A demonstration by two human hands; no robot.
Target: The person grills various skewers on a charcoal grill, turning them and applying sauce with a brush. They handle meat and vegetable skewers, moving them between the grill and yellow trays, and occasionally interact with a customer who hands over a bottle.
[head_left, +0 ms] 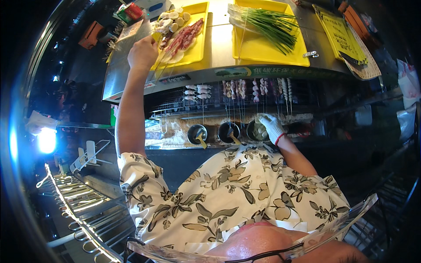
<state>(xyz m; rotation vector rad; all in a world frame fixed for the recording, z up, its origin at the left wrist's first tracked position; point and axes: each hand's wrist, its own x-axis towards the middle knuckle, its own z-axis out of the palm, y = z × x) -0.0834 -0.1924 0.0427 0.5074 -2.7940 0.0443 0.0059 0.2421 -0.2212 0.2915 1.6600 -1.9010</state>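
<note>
My bare left hand (pixel 143 52) is at the near left edge of a yellow tray (pixel 204 33), its fingers curled beside thin skewers; whether it grips them is unclear. Strips of red raw meat (pixel 184 39) and pale round slices (pixel 177 18) lie on that tray. My right hand (pixel 270 126), in a white glove with a red cuff, reaches over a metal pot (pixel 251 131) with greenish-grey contents. Its fingertips are hard to make out. Two more pots (pixel 197 126) (pixel 228 125) hold brushes (pixel 201 139) (pixel 235 139). Skewered food (pixel 238 88) lies in a row over the grill beyond.
A second yellow tray (pixel 263 49) holds long green chives (pixel 273 26). Beside it are a metal clip (pixel 310 54) and yellow printed packets (pixel 345 36). A drink can (pixel 131 12) stands at the counter's far left. The counter's front edge (pixel 197 74) lies between trays and grill.
</note>
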